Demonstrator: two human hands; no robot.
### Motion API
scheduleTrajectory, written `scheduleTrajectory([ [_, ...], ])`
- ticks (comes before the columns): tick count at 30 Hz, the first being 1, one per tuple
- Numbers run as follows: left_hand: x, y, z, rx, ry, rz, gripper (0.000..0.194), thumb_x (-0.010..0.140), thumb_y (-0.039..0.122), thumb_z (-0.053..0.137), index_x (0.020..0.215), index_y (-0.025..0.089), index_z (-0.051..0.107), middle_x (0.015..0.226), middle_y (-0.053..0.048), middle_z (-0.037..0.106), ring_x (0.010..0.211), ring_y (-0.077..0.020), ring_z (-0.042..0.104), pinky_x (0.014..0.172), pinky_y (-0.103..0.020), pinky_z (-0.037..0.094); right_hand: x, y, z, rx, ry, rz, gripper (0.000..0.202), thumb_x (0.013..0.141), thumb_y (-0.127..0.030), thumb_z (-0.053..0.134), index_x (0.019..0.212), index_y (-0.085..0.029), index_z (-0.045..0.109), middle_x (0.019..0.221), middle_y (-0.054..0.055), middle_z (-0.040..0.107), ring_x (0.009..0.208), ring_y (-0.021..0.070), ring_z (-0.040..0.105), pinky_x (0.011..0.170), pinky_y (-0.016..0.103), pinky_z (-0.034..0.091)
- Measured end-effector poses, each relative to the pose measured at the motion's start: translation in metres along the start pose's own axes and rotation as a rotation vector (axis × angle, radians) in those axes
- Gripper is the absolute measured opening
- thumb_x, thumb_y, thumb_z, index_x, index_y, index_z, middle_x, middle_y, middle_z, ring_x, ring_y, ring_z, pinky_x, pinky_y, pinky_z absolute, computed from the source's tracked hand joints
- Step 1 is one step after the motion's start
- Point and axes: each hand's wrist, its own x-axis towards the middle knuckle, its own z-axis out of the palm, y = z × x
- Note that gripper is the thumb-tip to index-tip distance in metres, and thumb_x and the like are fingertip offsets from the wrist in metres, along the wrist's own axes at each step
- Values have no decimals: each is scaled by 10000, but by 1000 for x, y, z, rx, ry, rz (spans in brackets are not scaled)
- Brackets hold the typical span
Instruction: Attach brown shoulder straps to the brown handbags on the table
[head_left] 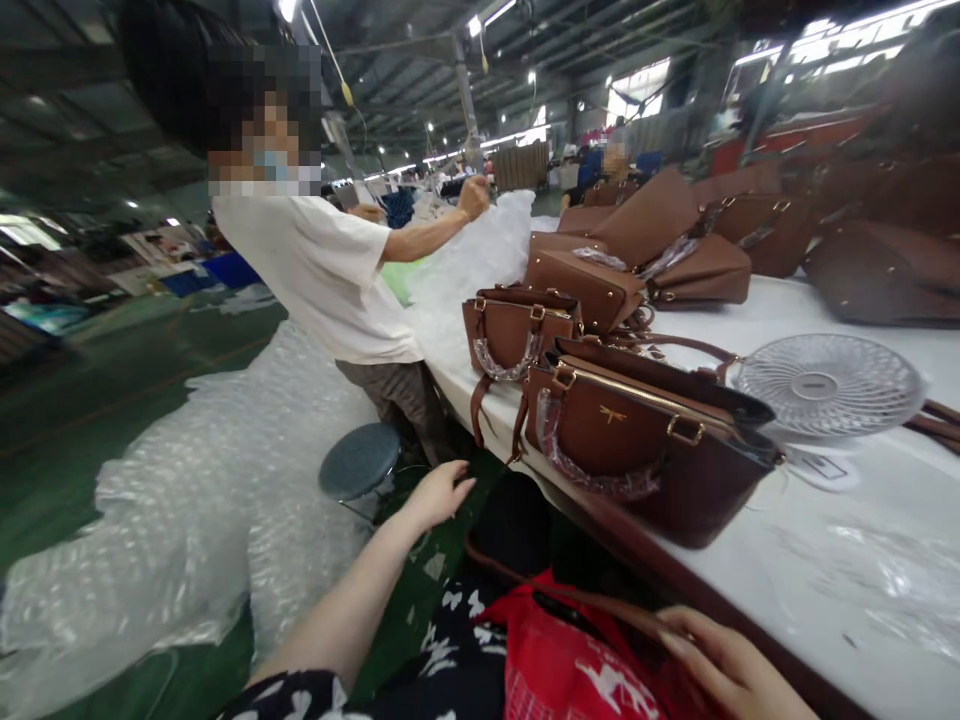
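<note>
My left hand (441, 492) is stretched out over the floor near a round stool. Its fingers are loosely bent and apart, with nothing seen in them. At the lower right, my right hand (724, 660) is closed on a long thin brown strap (577, 594), which crosses my lap above a red cloth (570, 660) with white print. In front of me a brown handbag (645, 440) stands on the table edge, with a gold zip, a dragonfly emblem and a plastic-wrapped handle. A smaller brown handbag (510, 335) stands behind it.
A white table (795, 520) bears several more brown bags (652, 220) and a clear-fronted fan (825, 385). A co-worker in a white shirt (322, 270) handles bubble wrap (487, 245) at the left. More bubble wrap (187, 500) covers the floor beside a blue-grey stool (360, 460).
</note>
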Motion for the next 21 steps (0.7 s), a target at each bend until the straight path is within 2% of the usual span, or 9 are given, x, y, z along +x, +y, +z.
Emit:
scheduleTrajectory([
  [2, -12, 48, 32, -109, -240, 350, 378, 937, 391, 489, 1228, 176, 597, 1230, -111, 668, 1132, -218, 625, 1010, -348, 459, 13, -17, 13, -88, -1, -29, 361, 909, -527, 476, 956, -228, 674, 912, 49, 728, 880, 236, 660, 790, 307, 521],
  [4, -29, 94, 56, -179, -482, 622, 517, 863, 473, 610, 1295, 196, 553, 1234, -96, 663, 1131, -231, 621, 991, -344, 466, 20, -30, 25, -104, 15, -43, 316, 920, -478, 470, 941, -213, 641, 864, 45, 706, 821, 217, 641, 740, 297, 501],
  [6, -43, 129, 72, -157, -690, 725, 602, 772, 517, 709, 1264, 201, 566, 1150, -86, 689, 1016, -237, 661, 857, -311, 510, 21, -36, 31, -28, 20, -48, 286, 914, -465, 495, 932, -203, 607, 846, 42, 683, 789, 202, 622, 712, 291, 484],
  [8, -51, 149, 82, -66, -771, 727, 507, 779, 541, 691, 1132, 184, 621, 999, -74, 709, 856, -218, 675, 693, -266, 495, 16, -34, 29, 86, 29, -36, 298, 912, -491, 512, 944, -201, 572, 817, 27, 654, 746, 180, 598, 682, 279, 468],
  [11, -49, 158, 86, -28, -761, 745, 392, 866, 547, 586, 1006, 187, 649, 869, -41, 701, 751, -171, 647, 604, -224, 432, 1, -27, 17, 191, 85, -6, 364, 935, -551, 460, 974, -201, 551, 736, -5, 598, 686, 155, 556, 659, 272, 448],
  [15, -39, 157, 87, -126, -762, 767, 355, 893, 525, 569, 1044, 218, 662, 865, -5, 707, 753, -132, 640, 626, -193, 425, -16, -21, 5, 268, 170, 31, 424, 959, -570, 383, 1023, -195, 571, 801, 26, 633, 768, 177, 590, 755, 309, 471],
  [18, -38, 155, 88, -132, -751, 766, 349, 892, 514, 575, 1038, 213, 674, 859, -5, 708, 740, -127, 634, 621, -192, 422, -17, -19, 6, 285, 180, 48, 419, 947, -570, 420, 1039, -192, 574, 815, 29, 644, 762, 177, 598, 767, 316, 480],
  [21, -39, 154, 90, -142, -718, 831, 290, 897, 434, 590, 1009, 182, 681, 887, -26, 707, 769, -134, 629, 654, -199, 437, -12, -16, 12, 247, 193, 57, 420, 942, -571, 428, 1054, -190, 565, 792, 19, 635, 737, 173, 602, 743, 309, 492],
])
